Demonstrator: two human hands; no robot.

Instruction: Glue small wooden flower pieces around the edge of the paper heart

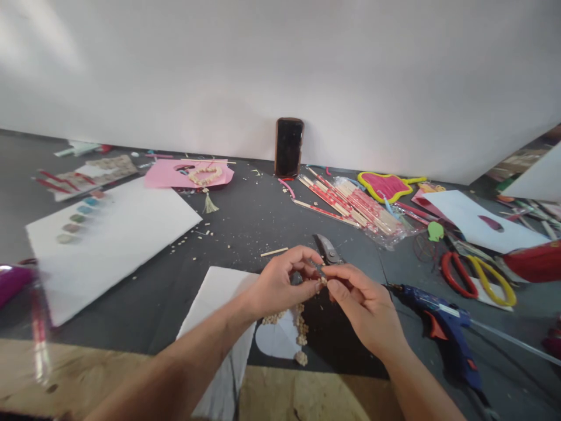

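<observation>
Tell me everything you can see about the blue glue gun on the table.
The glue gun lies on its side on the dark table, just right of the right hand. Its body looks like blue plastic, with an orange-red trigger and a dark nozzle pointing left toward the hands. The handle runs toward the lower right. No hand touches it.

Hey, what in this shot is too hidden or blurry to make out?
Head view only:
- Tiny piece pinched between left hand and right hand: too small, fingers cover it.
- Cutter: handles hidden behind the hands.
- Purple object: cut by left edge, blurred.
- Phone screen: dark, unreadable.
</observation>
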